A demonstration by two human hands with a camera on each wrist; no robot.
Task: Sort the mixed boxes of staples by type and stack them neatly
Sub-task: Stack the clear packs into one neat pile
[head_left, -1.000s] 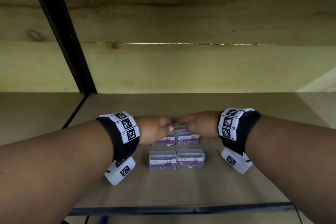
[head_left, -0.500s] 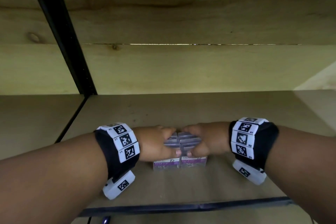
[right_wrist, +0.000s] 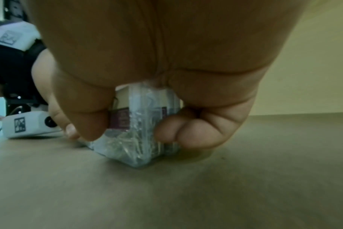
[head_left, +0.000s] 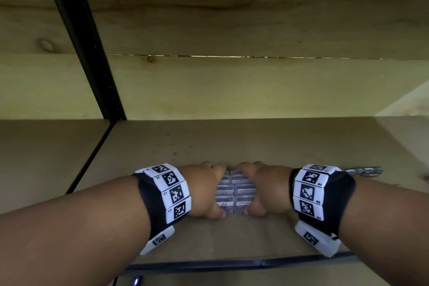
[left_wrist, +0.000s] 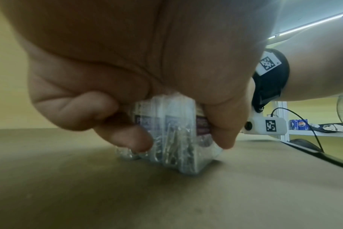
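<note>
- Two stacks of small clear plastic boxes are seen side by side on a brown shelf board [head_left: 232, 141], near its front edge.
- The left stack [head_left: 223, 195] is gripped by the left hand [head_left: 204, 190]; in the left wrist view the thumb [left_wrist: 221, 124] is pressed on the near side of the boxes and the curled fingers [left_wrist: 125, 136] are closed on the far side.
- The right stack [head_left: 243, 195] is gripped by the right hand [head_left: 264, 188]; in the right wrist view the thumb [right_wrist: 88, 120] is set against one side and the bent fingers [right_wrist: 196, 131] against the other.
- The two stacks are held touching each other, and the bottom boxes are rested on the board.
- Purple labels are shown on the front faces of the boxes, and thin metal pieces are visible through the clear walls; the exact number of boxes in each stack cannot be told.
- A black wristband with white coded squares is worn on the left wrist [head_left: 164, 195] and another on the right wrist [head_left: 318, 195].
- A wooden back wall [head_left: 255, 86] is seen behind the shelf, and a black metal post [head_left: 88, 53] is stood at the left.
- A small dark flat object [head_left: 364, 170] is lain on the board to the right, well apart from the boxes; what it is cannot be told.
</note>
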